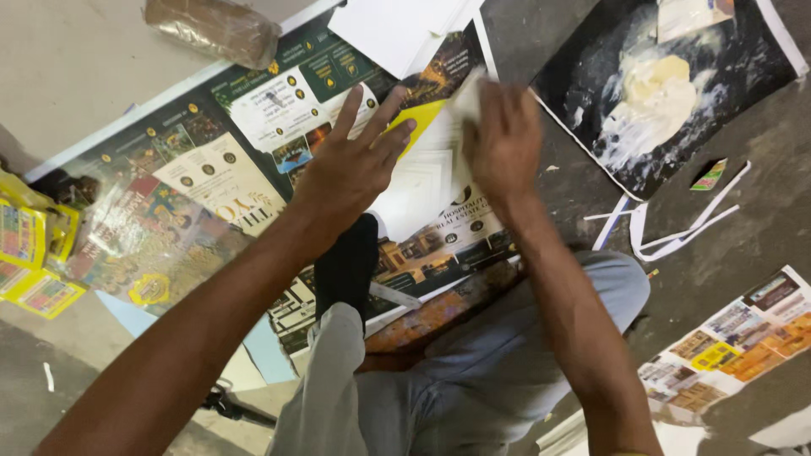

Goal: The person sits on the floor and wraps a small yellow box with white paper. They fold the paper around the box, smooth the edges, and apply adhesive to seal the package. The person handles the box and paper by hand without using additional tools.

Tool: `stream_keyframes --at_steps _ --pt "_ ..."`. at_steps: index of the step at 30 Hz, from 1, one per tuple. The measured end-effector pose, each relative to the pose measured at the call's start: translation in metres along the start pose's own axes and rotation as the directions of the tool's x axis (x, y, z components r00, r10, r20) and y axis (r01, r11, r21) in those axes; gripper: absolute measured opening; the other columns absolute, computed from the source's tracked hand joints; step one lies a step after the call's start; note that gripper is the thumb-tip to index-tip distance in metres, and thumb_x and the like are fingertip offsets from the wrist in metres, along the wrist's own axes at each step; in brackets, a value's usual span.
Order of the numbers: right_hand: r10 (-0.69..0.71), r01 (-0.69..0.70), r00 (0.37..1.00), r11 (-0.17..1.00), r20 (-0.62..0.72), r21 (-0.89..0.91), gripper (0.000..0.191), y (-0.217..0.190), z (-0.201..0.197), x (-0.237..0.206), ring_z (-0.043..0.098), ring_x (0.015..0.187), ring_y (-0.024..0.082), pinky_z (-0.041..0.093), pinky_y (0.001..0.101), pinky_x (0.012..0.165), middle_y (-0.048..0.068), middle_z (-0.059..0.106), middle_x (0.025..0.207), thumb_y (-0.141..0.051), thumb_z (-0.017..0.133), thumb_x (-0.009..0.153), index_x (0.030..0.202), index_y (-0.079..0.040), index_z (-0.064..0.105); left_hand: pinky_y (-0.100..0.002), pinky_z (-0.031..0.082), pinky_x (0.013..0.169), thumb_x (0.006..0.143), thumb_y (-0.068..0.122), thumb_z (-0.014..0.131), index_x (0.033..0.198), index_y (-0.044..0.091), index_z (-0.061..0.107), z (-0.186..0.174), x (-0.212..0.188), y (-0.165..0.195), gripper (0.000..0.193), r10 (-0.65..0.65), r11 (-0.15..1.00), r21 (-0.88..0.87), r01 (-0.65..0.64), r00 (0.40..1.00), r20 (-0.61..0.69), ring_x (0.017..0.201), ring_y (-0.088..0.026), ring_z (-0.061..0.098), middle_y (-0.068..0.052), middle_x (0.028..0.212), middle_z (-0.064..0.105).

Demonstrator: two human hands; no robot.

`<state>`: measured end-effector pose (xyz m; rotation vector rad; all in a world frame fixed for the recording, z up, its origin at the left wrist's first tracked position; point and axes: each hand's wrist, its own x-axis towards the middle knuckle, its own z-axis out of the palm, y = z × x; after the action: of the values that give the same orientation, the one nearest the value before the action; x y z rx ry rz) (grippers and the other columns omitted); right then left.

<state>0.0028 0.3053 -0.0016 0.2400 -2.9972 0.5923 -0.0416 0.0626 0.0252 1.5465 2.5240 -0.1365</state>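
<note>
1. The left hand (351, 165) lies flat, fingers spread, palm down on the white sheet (420, 190).
2. The white sheet sits under and between both hands, on a printed poster (211, 169); its long axis runs from near the knees up toward the top right.
3. The right hand (503, 139) presses the sheet's far end, fingers together and blurred.

Left hand (351, 169) lies flat, fingers spread; right hand (503, 139) presses, blurred.
</note>
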Motion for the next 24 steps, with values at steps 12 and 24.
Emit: stream_keyframes --at_steps 12,24 --pt "-0.060 0.042 0.994 0.982 0.096 0.183 0.055 -0.034 0.023 -0.041 0.057 0.108 0.042 0.048 0.0513 0.092 0.023 0.062 0.123 -0.006 0.080 0.082 0.128 0.007 0.052 -0.061 0.017 0.122 0.083 0.011 0.066 0.138 0.014 0.065 0.010 -0.001 -0.005 0.055 -0.013 0.986 -0.167 0.007 0.999 -0.034 0.154 -0.033 0.025 0.003 0.152 0.056" --pt "0.102 -0.131 0.985 0.968 0.139 0.216 0.060 -0.091 -0.017 -0.020 0.060 0.102 0.041 0.052 0.0472 0.089 0.023 0.063 0.116 -0.009 0.082 0.077 0.130 0.007 0.059 -0.056 0.010 0.126 0.073 0.033 0.075 0.146 0.016 0.058 0.039 -0.018 -0.016 0.077 0.031 0.934 -0.354 -0.041 0.999 -0.034 0.157 -0.025 0.019 0.006 0.162 0.046"
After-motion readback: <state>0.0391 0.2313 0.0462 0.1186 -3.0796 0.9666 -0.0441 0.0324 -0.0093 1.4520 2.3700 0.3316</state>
